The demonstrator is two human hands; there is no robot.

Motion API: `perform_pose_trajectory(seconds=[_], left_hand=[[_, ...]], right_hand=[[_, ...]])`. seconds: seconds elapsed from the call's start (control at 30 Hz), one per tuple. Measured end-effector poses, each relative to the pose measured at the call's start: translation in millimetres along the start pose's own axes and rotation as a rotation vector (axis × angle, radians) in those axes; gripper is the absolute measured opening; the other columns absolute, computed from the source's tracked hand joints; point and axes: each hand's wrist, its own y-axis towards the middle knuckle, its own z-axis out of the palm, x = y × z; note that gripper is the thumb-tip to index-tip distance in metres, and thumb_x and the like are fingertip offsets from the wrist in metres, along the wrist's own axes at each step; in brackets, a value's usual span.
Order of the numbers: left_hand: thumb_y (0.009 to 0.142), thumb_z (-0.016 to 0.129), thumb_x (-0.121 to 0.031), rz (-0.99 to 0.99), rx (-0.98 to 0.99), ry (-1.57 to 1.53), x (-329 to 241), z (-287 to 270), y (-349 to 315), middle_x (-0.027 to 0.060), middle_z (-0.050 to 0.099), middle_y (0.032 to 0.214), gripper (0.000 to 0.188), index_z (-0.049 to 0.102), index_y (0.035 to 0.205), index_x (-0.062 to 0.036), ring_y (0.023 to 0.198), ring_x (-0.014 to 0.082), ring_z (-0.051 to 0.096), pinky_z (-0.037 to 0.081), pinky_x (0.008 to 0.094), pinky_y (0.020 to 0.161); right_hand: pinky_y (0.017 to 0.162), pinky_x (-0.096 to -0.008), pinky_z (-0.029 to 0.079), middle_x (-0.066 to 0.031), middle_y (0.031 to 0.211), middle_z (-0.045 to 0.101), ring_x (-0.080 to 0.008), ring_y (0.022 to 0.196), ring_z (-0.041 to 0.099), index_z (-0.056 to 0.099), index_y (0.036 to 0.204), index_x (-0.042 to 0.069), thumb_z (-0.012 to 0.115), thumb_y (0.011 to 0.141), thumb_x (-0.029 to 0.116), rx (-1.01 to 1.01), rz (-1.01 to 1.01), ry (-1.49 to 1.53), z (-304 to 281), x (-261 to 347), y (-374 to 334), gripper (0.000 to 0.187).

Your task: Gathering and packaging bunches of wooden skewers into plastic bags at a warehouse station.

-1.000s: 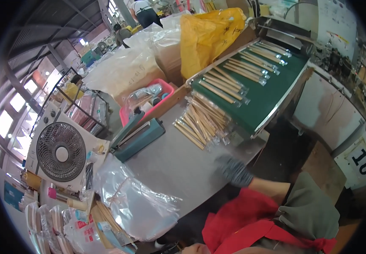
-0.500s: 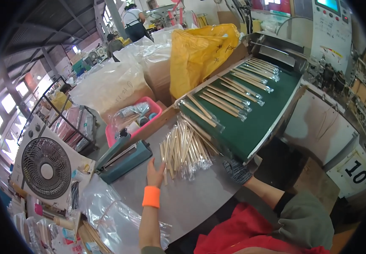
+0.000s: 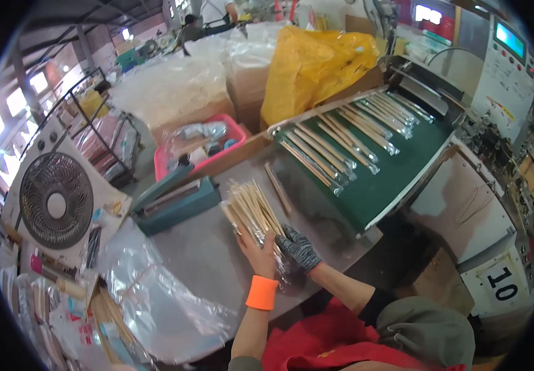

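A thick bundle of wooden chopsticks in clear plastic sleeves (image 3: 251, 204) lies between my hands over the grey tabletop (image 3: 199, 253). My bare left hand (image 3: 259, 252), with an orange wristband, is closed around its left side. Against the right side presses my right hand (image 3: 299, 248) in a dark grey knit glove, fingers curled on the bundle; its thumb is partly hidden. The lower sleeve ends hang out between the hands. A stray wrapped pair of chopsticks (image 3: 277, 187) rests beyond the bundle, near the belt. More wrapped pairs (image 3: 319, 151) lie in rows on the green conveyor belt (image 3: 397, 185).
Left of the bundle stands a blue-green bench sealer (image 3: 177, 210), with a pink basket (image 3: 237, 133) behind it. Clear plastic bags (image 3: 155, 303) cover the table's left side, near a fan (image 3: 56, 198). A yellow bag (image 3: 310, 74) and wrapped sacks stand behind; a person stands far back.
The loose pile is now gathered into a bundle between my hands. My left hand has moved right onto it, my right hand left from the belt's corner. The view has shifted; belt pairs have advanced nearer.
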Motion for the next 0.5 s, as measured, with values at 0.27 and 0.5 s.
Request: perform_pose_trajectory(seconds=[0.27,0.5], left_hand=[[0.085,0.061,-0.030,-0.046,-0.285,-0.013,32.1,-124.6,-39.6,0.0270,0.026,0.141,0.063,0.037,0.133,0.0030,0.132,0.0378,0.023,0.020,0.0410,0.108],[0.083,0.063,-0.026,0.008,-0.201,-0.046,45.2,-124.4,-47.7,0.0266,0.047,0.124,0.039,0.058,0.111,0.0009,0.117,0.0363,0.045,0.034,0.0365,0.100]], right_hand=[[0.091,-0.0398,0.043,-0.0191,0.107,0.061,-0.0324,0.105,0.056,0.060,0.111,0.005,0.050,0.086,0.043,0.304,-0.232,-0.339,-13.5,48.2,-3.9,0.047],[0.099,-0.0427,0.035,-0.0191,0.127,0.049,-0.0338,0.119,0.045,0.054,0.121,0.007,0.055,0.079,0.051,-0.469,-0.527,-0.813,-27.6,3.0,116.1,0.060]])
